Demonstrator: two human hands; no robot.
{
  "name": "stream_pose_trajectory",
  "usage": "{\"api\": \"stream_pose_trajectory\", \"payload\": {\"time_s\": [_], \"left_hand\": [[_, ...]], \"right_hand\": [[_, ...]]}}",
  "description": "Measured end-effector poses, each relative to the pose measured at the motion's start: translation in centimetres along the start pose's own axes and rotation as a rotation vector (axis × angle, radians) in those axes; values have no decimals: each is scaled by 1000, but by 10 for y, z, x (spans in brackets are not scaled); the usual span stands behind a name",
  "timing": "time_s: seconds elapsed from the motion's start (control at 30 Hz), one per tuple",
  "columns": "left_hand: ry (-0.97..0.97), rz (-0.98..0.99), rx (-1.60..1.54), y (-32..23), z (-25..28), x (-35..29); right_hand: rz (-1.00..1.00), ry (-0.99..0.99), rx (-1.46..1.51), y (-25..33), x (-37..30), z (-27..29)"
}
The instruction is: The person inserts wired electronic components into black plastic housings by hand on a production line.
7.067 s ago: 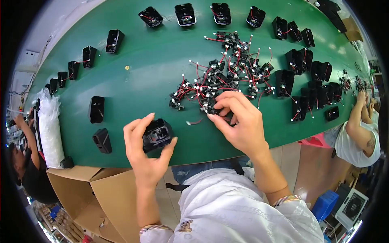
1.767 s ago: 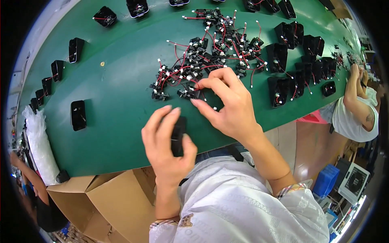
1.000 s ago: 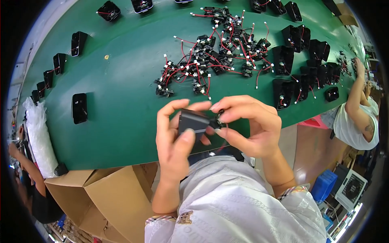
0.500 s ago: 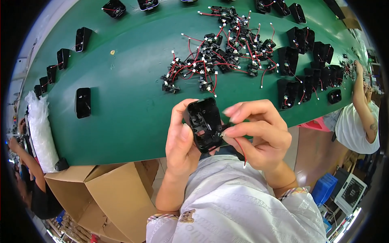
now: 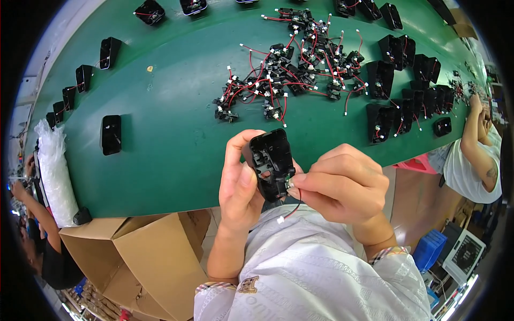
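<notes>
My left hand [image 5: 239,184] is wrapped round a black plastic housing [image 5: 273,155], tilted so its hollow inside faces up. With thumb and fingers pinched, my right hand [image 5: 345,184] grips a small black part with a wire lead [image 5: 298,201] at the housing's lower right edge. The lead hangs down and ends in a white connector [image 5: 280,219]. How deep the small part sits in the housing is hard to make out. Beyond my hands lies a loose pile of black parts with red-and-black wires [image 5: 289,69] on the green table.
Black housings [image 5: 380,123] stand grouped at the right; a single housing [image 5: 111,135] lies at the left. A plastic-wrapped roll [image 5: 56,174] and an open cardboard box [image 5: 155,257] are at the near left. A co-worker's arm [image 5: 471,125] reaches over the table's right end.
My right hand has closed its fingers and brought the small part against the housing's edge. The wire lead has swung left, below the housing. My left hand stays nearly still.
</notes>
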State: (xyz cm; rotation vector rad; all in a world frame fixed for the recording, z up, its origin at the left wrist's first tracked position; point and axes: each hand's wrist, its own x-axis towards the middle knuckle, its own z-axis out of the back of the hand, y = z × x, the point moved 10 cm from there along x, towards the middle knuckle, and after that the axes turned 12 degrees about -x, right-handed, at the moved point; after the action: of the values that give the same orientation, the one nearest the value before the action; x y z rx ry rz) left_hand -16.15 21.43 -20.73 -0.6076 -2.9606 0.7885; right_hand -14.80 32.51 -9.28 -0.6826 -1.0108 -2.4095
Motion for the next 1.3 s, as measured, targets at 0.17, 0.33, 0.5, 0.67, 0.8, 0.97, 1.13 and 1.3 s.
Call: {"api": "stream_pose_trajectory", "payload": {"time_s": [0.17,0.33,0.5,0.67,0.8,0.97,1.13,1.3], "left_hand": [[-76,-40,194,-4,0,1],[-24,-49,116,-3,1,-1],[-93,7,73,2,5,-1],[-43,22,36,5,0,1],[-71,-48,53,3,3,4],[-87,-3,26,-3,5,2],[1,40,132,-1,6,2],[-39,72,151,-4,6,4]], "right_hand": [[-54,16,33,-2,0,0],[-109,9,79,-9,-4,-12],[-68,114,75,-13,-2,-21],[-343,174,229,-27,-9,-28],[-422,28,232,-29,-18,-28],[-230,103,216,-27,-8,-23],[-424,466,280,-39,-3,-30],[-161,296,-26,-12,3,-15]]}}
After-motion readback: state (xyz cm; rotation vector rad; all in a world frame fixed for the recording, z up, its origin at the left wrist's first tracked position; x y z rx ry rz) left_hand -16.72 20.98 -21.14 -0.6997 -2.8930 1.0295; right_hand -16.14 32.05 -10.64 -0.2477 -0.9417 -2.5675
